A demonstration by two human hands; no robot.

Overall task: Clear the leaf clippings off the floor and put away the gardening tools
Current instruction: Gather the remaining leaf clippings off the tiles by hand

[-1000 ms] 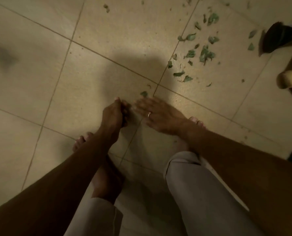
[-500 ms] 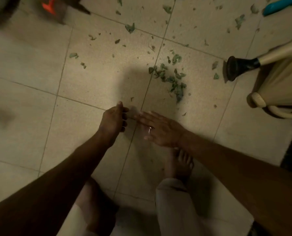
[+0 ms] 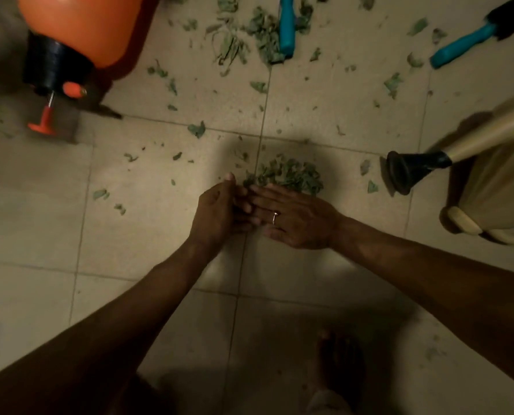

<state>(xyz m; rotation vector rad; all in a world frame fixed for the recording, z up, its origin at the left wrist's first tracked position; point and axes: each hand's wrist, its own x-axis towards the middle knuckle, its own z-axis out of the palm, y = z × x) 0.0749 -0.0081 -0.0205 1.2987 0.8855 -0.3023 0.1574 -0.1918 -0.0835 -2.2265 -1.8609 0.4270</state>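
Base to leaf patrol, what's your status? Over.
Left hand and right hand open, touching, beside the leaf pile. Teal-handled tools lying out. Black-footed leg close by pile.

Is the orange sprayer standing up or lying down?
Lying down. The orange sprayer is on its side on the floor, its black cap and pump handle pointing along the tiles.

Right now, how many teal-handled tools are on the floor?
2. The centre teal tool lies at the top among leaf clippings, its head out of frame; the right teal tool, dark-headed, lies near the top right corner. Others may be out of view.
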